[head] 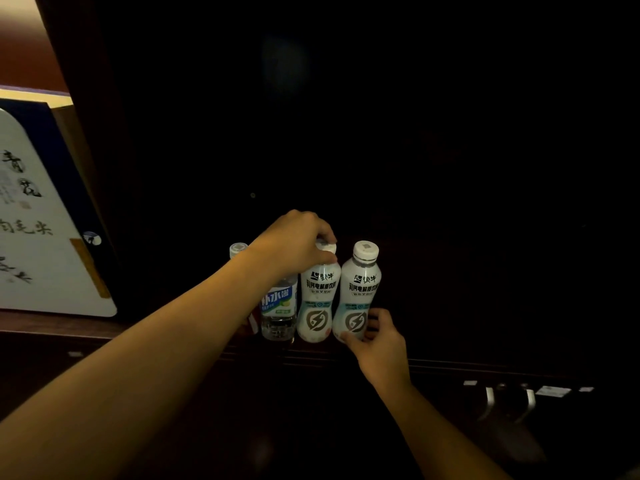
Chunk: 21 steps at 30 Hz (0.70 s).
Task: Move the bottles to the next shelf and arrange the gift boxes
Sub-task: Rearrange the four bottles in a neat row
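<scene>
Several bottles stand in a row on a dark shelf (450, 362). My left hand (294, 242) grips the cap end of a white drink bottle (316, 306). Right beside it stands a second white bottle (360, 292), and my right hand (375, 336) holds its base from the right. Left of these are a clear water bottle with a blue label (278, 313) and a further bottle (238, 249), mostly hidden behind my left forearm. A white and dark blue gift box (38, 220) with black calligraphy stands in the neighbouring compartment at the left.
A dark wooden divider (93, 161) separates the gift box's compartment from the bottles' compartment, whose interior is very dark. Below the shelf at the right, two metal handles (507, 403) and small labels sit on a dark cabinet front.
</scene>
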Each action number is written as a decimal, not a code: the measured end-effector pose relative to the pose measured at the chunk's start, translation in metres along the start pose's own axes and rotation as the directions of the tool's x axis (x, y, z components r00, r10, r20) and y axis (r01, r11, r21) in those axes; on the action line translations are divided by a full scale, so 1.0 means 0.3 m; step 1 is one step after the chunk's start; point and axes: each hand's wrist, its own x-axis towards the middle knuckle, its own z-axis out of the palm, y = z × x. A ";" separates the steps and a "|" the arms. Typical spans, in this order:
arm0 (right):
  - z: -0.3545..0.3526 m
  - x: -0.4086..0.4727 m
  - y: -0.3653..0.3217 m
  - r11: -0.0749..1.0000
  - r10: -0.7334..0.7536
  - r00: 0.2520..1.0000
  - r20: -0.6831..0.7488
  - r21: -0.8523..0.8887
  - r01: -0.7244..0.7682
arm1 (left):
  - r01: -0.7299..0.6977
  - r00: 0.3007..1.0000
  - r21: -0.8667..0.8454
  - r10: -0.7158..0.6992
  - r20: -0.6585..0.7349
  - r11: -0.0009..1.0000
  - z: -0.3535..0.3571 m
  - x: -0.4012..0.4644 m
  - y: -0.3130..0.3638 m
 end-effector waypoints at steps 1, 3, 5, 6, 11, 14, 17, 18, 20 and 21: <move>0.002 -0.001 -0.002 1.000 0.000 1.000 0.000 -0.002 0.000 | 0.001 1.000 0.001 -0.001 0.000 1.000 -0.001 -0.002 -0.004; 0.004 -0.003 -0.005 1.000 0.001 1.000 -0.002 -0.005 -0.001 | 0.004 1.000 -0.001 -0.004 0.008 1.000 -0.002 -0.004 -0.007; 0.005 -0.003 -0.008 1.000 0.004 1.000 -0.002 -0.007 -0.004 | 0.003 1.000 -0.009 -0.003 0.016 1.000 -0.002 -0.005 -0.008; 0.004 -0.003 -0.010 1.000 0.008 1.000 -0.002 -0.006 -0.008 | 0.002 1.000 -0.014 -0.002 0.019 1.000 -0.002 -0.005 -0.008; 0.006 -0.007 -0.013 1.000 0.020 1.000 -0.006 -0.008 -0.020 | 0.002 1.000 -0.020 -0.002 0.016 1.000 0.000 -0.008 -0.008; 0.008 -0.010 -0.014 1.000 0.013 1.000 -0.012 -0.010 -0.013 | 0.000 1.000 -0.028 0.000 0.016 1.000 0.002 -0.008 -0.012; 0.008 -0.013 -0.018 0.999 0.028 1.000 -0.014 -0.028 -0.028 | -0.003 1.000 -0.021 0.003 0.021 1.000 0.000 -0.012 -0.011; 0.006 -0.012 -0.021 0.999 0.033 0.999 -0.009 -0.038 -0.034 | -0.005 1.000 -0.020 0.005 0.024 1.000 -0.002 -0.014 -0.010; 0.004 -0.017 -0.035 0.997 0.041 0.999 -0.004 -0.064 -0.041 | -0.014 0.999 -0.034 0.015 0.035 0.999 -0.006 -0.026 -0.012; 0.003 -0.021 -0.043 0.996 0.042 0.999 -0.011 -0.078 -0.043 | -0.021 0.999 -0.047 0.023 0.039 0.999 -0.008 -0.036 -0.016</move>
